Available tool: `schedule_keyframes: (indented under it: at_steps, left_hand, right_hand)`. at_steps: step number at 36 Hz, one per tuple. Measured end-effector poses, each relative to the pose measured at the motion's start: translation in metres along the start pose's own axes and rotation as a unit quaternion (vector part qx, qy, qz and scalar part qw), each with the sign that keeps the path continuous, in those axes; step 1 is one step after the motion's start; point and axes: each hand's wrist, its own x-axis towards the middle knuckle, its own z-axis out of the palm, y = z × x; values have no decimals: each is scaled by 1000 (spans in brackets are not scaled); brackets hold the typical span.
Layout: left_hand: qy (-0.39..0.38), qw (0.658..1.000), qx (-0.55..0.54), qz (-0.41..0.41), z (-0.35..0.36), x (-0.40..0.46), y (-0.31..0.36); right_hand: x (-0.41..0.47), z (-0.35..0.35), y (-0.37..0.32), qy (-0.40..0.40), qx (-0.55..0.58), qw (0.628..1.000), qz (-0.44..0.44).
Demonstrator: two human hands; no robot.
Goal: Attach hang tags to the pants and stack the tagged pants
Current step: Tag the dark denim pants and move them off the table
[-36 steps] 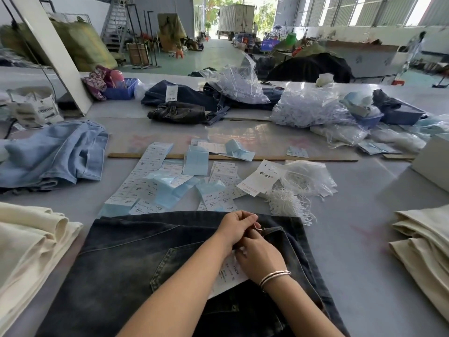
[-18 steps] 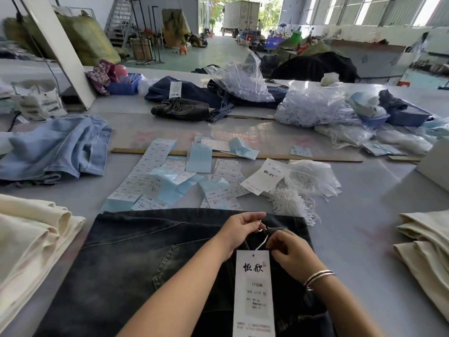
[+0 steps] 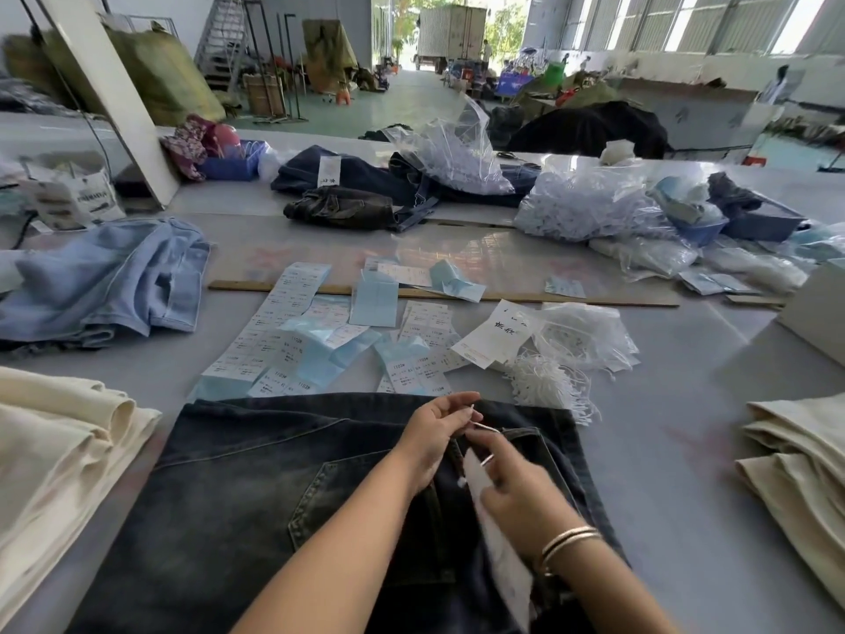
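Note:
Dark grey jeans (image 3: 256,487) lie flat in front of me, waistband away from me. My left hand (image 3: 434,432) pinches the end of a white tag string (image 3: 484,426) just above the belt loop at the waistband. My right hand (image 3: 516,491), with bangles on the wrist, grips the white hang tag (image 3: 503,560), which is blurred and lies edge-on under the hand. More hang tags (image 3: 496,334) and a bunch of white strings (image 3: 544,386) lie just beyond the jeans.
Strips of size stickers and blue backing paper (image 3: 292,331) spread over the table's middle. Cream pants are stacked at the left (image 3: 59,441) and right (image 3: 795,455). Light blue jeans (image 3: 105,281) lie at far left. Bags of strings (image 3: 590,208) and dark jeans (image 3: 347,185) sit farther back.
The tag lay flat and face-up half a second ago; now my right hand has pulled it down and turned it. My left hand has lifted, drawing the string out.

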Motion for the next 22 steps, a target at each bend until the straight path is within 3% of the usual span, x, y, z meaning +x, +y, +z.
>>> schedule_keyframes:
  at_steps: [3,5,9,12,14,22]
  left_hand:
    - [38,998,-44,12,-2,0,-3]
    - [52,997,-56,22,-2,0,-6]
    - [58,996,-51,34,0,-2,-8]
    - [57,998,-16,39,1,-4,-8]
    - [58,997,9,41,1,-5,-7]
    - [45,996,61,54,4,-10,-7]
  right_hand:
    - [-2,-28,10,-2,218,976,20]
    - [-5,-38,21,16,275,960,49]
    - [-5,-44,49,26,78,995,64]
    - [-3,-41,58,189,52,980,24]
    - [1,-37,55,239,24,971,5]
    - [21,-21,63,218,-103,968,62]
